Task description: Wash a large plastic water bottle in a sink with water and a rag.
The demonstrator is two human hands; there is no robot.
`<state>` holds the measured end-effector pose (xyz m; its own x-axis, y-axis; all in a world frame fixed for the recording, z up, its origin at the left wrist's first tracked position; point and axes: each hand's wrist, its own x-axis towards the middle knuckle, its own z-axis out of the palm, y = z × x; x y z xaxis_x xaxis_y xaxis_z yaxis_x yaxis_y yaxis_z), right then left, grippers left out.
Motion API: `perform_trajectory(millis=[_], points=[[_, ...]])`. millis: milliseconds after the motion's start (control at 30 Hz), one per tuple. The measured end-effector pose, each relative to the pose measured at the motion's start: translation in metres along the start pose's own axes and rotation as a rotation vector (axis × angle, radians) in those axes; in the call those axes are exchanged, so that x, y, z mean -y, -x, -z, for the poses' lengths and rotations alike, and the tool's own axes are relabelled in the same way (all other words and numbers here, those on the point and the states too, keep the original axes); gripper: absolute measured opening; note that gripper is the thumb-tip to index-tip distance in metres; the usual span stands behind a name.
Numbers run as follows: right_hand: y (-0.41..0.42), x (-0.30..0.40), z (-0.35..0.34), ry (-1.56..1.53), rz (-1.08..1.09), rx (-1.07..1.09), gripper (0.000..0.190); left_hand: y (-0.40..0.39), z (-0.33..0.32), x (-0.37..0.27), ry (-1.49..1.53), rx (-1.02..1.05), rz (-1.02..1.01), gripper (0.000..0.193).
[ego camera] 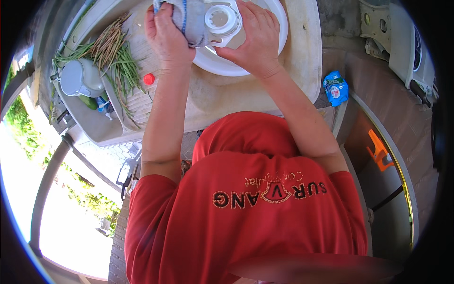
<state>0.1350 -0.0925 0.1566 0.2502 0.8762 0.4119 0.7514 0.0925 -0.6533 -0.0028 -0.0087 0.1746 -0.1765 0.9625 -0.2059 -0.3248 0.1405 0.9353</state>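
At the top middle my left hand (pixel 166 39) grips a grey-blue cloth (pixel 194 23) with blue edging. Against the cloth's right side is a white plastic part with a round ring (pixel 222 20) and flat flanges with slots. My right hand (pixel 255 39) holds that part from the right, thumb below it and fingers above. Both hands are over a round white basin (pixel 241 71), which stands in the pale sink (pixel 220 85). The far ends of the cloth and of the part run out at the top edge of the view.
Left on the ribbed drainboard (pixel 136 103) lie green and brown long beans (pixel 122 67) and a red bottle cap (pixel 149 79). A grey lidded container (pixel 79 78) and a green vegetable (pixel 88 102) are in the side compartment. A blue packet (pixel 336 88) lies right of the sink.
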Motion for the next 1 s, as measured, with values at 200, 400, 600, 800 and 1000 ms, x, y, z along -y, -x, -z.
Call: perform_trajectory(millis=[200, 400, 600, 800, 1000], points=[[-0.013, -0.006, 0.035, -0.02, -0.356, 0.083, 0.072, -0.022, 0.035, -0.035, 0.23, -0.073, 0.142, 0.026], [-0.013, -0.056, 0.053, -0.357, -0.552, -0.106, 0.081, -0.021, 0.056, 0.074, -0.232, 0.012, 0.257, 0.023], [-0.018, -0.053, 0.064, -0.689, -0.73, -0.215, 0.063, -0.025, 0.083, 0.209, -1.088, 0.376, -0.342, 0.039], [-0.018, -0.057, 0.067, -0.75, -0.781, -0.254, 0.06, -0.048, 0.081, 0.197, -1.501, 0.741, 0.019, 0.044], [-0.018, -0.051, 0.066, -0.632, -0.773, -0.231, 0.06, -0.03, 0.071, 0.195, -1.58, 0.506, -0.19, 0.05]])
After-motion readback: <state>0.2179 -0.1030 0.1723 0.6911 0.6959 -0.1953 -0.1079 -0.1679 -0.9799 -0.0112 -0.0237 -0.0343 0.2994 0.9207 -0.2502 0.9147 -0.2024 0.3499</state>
